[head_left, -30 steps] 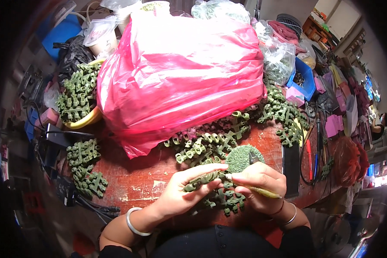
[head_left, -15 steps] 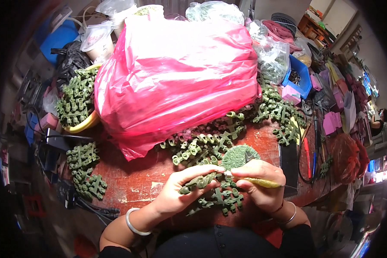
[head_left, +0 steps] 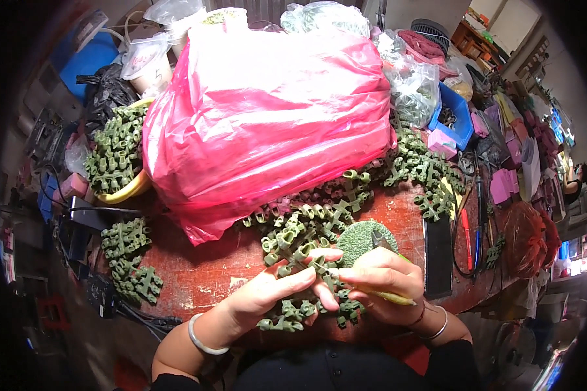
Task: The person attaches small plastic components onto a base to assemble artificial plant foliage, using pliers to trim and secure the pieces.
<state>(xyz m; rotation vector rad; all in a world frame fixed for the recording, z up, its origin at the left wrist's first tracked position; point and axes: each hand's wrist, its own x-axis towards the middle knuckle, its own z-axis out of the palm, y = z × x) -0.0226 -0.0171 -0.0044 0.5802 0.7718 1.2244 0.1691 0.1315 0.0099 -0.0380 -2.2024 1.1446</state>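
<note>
My left hand [head_left: 267,292] is curled with fingertips around a small part of a green moulded piece [head_left: 322,264], one of many branched pieces with cup-like ends. My right hand [head_left: 388,281] grips a slim yellow-handled tool [head_left: 395,298], its fingertips meeting the piece beside my left fingers. A dark pointed metal tip [head_left: 380,240] shows above my right knuckles; whether it belongs to the same tool, I cannot tell. Behind my hands lies a round, textured green pad [head_left: 365,238]. More green pieces [head_left: 290,314] lie below my left hand, partly hidden by it.
A large pink plastic bag [head_left: 267,130] covers the back of the red worktable [head_left: 202,277]. Green pieces fill a yellow bowl [head_left: 127,189] and lie in piles [head_left: 130,257] at the left. To the right are a black slab [head_left: 437,257], pens [head_left: 466,229] and a blue bin [head_left: 453,117].
My left hand has turned and spread its fingers, and the green piece it held up has shifted lower. My right hand has moved slightly left and down, its yellow-handled tool tilting.
</note>
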